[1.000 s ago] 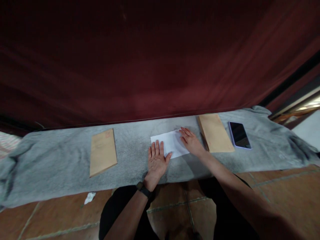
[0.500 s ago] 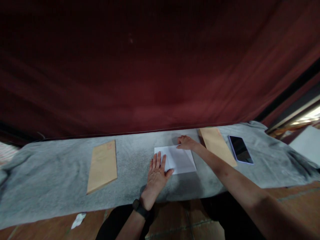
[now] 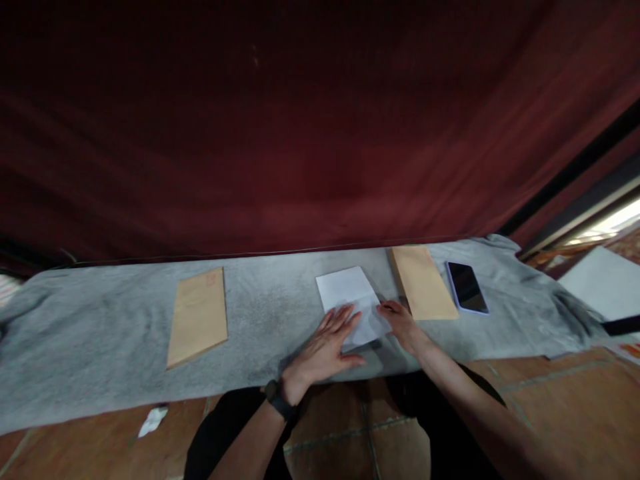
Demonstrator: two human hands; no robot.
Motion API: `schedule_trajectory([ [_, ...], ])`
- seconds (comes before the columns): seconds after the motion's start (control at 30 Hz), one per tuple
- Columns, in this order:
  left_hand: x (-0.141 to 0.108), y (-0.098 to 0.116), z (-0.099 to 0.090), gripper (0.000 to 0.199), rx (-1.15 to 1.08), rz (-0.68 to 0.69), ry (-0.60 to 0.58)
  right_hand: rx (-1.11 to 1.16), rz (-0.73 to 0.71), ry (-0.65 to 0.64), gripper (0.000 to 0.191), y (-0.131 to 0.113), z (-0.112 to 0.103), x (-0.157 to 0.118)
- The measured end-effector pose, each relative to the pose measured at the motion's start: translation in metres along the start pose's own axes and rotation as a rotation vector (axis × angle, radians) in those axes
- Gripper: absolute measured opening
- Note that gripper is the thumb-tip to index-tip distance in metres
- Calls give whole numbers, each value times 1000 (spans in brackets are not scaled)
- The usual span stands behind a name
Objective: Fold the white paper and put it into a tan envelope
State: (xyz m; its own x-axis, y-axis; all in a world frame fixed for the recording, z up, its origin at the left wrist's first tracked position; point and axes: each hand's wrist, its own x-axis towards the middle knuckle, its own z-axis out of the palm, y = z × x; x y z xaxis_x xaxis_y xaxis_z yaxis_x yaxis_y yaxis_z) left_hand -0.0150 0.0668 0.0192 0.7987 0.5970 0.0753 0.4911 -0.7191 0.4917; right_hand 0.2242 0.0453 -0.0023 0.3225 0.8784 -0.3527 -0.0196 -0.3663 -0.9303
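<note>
A folded sheet of white paper (image 3: 345, 285) lies at an angle on the grey cloth in front of me, with a crease across it. My left hand (image 3: 330, 343) rests over its near left part, fingers spread and palm down. At the paper's right edge is my right hand (image 3: 400, 325), its fingers bent together on that edge. Just beyond this hand sits a stack of brown envelopes (image 3: 425, 283). Farther left, apart from both hands, another brown envelope (image 3: 199, 317) with a small red mark lies flat.
A phone (image 3: 467, 288) in a lilac case lies right of the stack. The grey cloth (image 3: 115, 327) covers the long, low surface. Behind it hangs a dark red curtain (image 3: 300, 167). A crumpled white scrap (image 3: 153, 421) is on the tiled floor (image 3: 345, 453).
The paper has turned from lying straight to lying at an angle. My right hand has come from its far edge down to its right edge, and my left hand has shifted right.
</note>
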Motion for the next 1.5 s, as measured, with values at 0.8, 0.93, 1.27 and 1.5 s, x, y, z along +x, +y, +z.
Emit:
schedule_trajectory([
  [0.8,-14,-28,0,76,-40,-97,123,107,93,-243,32,-14,-16,-19],
  [0.93,-14,-30,-5,58,-74,-112,174,67,37,-348,34,-8,-23,-16],
  [1.27,-16,-18,-10,37,-14,-65,144,-860,-807,-212,54,8,-34,-18],
  [1.5,-17,-21,-14,27,-149,-71,176,-844,-784,-392,48,3,-33,-11],
])
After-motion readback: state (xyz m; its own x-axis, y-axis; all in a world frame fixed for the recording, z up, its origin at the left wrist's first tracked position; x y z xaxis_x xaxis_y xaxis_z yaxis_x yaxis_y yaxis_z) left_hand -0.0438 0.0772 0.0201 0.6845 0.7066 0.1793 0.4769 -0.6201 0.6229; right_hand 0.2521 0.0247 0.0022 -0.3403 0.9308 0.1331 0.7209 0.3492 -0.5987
